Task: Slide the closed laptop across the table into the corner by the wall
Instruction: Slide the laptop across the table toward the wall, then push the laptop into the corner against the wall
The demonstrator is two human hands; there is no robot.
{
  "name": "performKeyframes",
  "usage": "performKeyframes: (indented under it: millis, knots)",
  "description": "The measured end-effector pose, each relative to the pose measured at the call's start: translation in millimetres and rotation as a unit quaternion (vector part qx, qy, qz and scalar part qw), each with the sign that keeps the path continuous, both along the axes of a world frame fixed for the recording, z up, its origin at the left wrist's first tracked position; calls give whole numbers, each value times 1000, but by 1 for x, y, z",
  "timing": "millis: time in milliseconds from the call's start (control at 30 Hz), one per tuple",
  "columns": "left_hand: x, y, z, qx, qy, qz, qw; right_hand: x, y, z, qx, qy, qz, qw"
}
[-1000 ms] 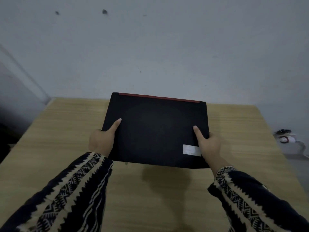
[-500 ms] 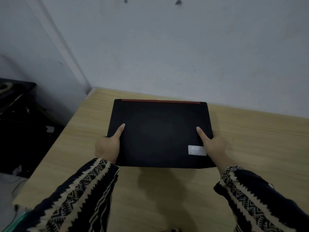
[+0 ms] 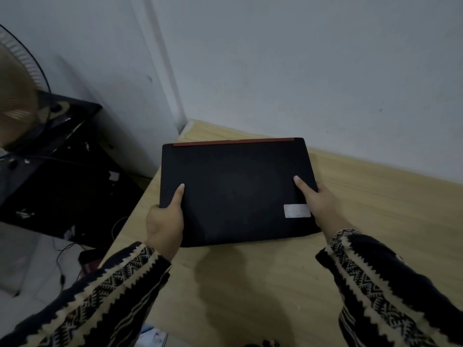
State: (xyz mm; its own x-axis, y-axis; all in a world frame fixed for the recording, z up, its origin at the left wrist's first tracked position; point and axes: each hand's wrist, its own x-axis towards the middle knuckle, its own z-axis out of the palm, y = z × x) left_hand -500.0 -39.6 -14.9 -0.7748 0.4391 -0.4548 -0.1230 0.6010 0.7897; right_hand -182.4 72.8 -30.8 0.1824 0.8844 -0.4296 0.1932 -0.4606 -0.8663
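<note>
Two hands hold a closed black laptop on a wooden table by a grey wall.

The table (image 3: 275, 284) meets the wall (image 3: 300, 58) at twelve o'clock. The laptop (image 3: 233, 191) lies near the table's eleven o'clock corner. The left hand (image 3: 164, 222) clamps its nine o'clock edge and the right hand (image 3: 322, 202) its three o'clock edge, thumbs on top. A pale sticker (image 3: 297, 211) sits beside the right thumb.

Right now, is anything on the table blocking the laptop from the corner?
Nothing visible. The strip of table between the closed laptop and the corner is bare. Both hands, left and right, grip the laptop's sides.
</note>
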Motion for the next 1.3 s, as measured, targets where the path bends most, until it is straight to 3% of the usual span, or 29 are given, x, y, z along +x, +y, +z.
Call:
performKeyframes:
  millis: [133, 333, 833, 1000, 1300]
  knots:
    - [-38, 30, 4, 5, 33, -76, 997, -36, -4, -6, -7, -27, -82, 996]
    - [-80, 101, 14, -80, 151, -140, 975, -81, -3, -20, -71, -31, -205, 976]
    - [-120, 170, -37, -129, 90, -210, 965, -105, 41, -44, -104, -77, -234, 963]
    - [-118, 180, -42, -188, 124, -251, 941, -106, 48, -46, -105, -85, -228, 964]
    - [-120, 192, -42, -173, 134, -264, 939, -112, 56, -43, -111, -100, -230, 962]
